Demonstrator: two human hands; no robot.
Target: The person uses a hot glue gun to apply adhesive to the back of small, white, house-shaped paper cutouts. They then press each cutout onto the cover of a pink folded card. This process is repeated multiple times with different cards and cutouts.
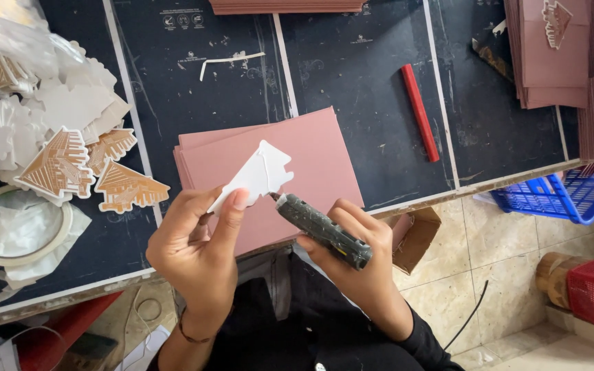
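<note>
White cutout (258, 176) pinched in left hand (197, 254); right hand (359, 264) clamped on glue gun (321, 230)

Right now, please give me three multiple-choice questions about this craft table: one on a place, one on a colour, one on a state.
1. Where does the red stick lie?
A. on the dark table, right of the pink cards
B. in the blue basket
C. on the floor

2. What colour is the cutout's visible face?
A. white
B. green
C. black

3. What does the right hand hold?
A. scissors
B. a glue gun
C. nothing

Answers: 1 A, it rests on the table beside the pink cards; 2 A, the left hand shows its plain side; 3 B, the glue gun nozzle nears the cutout.
</note>
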